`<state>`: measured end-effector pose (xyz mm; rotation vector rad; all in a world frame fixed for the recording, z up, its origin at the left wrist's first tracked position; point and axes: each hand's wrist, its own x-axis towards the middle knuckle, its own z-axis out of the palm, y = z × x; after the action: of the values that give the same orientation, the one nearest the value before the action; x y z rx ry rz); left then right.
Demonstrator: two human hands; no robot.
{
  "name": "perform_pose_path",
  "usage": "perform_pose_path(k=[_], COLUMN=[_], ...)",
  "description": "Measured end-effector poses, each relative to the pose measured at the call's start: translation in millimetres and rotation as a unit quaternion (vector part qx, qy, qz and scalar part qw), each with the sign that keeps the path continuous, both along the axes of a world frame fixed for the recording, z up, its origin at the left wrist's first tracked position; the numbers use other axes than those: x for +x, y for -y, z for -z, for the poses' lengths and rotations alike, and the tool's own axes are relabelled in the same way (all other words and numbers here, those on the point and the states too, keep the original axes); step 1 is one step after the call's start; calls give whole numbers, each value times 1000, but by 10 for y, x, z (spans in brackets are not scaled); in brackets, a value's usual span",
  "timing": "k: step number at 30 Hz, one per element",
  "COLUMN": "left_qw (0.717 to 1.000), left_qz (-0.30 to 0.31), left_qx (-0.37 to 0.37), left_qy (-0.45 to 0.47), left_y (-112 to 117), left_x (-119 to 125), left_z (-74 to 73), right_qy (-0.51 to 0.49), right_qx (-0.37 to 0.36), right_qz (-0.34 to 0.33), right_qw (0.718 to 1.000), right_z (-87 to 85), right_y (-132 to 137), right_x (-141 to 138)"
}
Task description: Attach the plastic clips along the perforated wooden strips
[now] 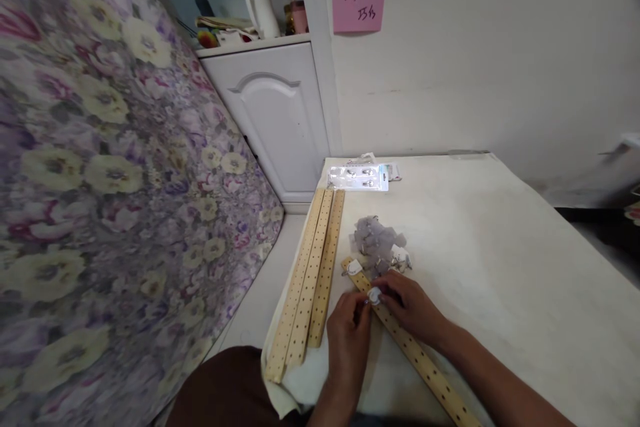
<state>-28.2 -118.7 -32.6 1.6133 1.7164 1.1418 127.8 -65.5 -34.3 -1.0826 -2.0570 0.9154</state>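
A small pale round hook piece [374,295] with a bit of metal sits over a perforated wooden strip [417,353]. My left hand [349,323] pinches its left edge, fingers curled. From the other side my right hand [410,303] has its thumb and fingertips closed on the same piece. The strip runs diagonally under both hands toward the lower right. A similar white piece with a metal hook [354,267] lies on the strip's far end. Just beyond my hands is a pile of greyish translucent squares [377,240], with metal hooks showing among them.
Several more perforated wooden strips [307,280] lie side by side along the left of the white-covered table [480,233]. Clear packs of hooks [357,177] are at the back. A floral curtain [125,213] hangs at left, beside a white cabinet [273,123].
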Motion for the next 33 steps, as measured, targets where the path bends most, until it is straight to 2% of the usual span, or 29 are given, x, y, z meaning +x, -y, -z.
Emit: perform_pose_path(k=[33], left_qw=[1000], left_qz=[4], left_qx=[16], left_qy=[7], left_y=[8], left_x=[8], left_z=[-32], right_qy=[23], right_qx=[2], right_qz=[7], right_qw=[1000], right_z=[37], right_y=[11], right_x=[4])
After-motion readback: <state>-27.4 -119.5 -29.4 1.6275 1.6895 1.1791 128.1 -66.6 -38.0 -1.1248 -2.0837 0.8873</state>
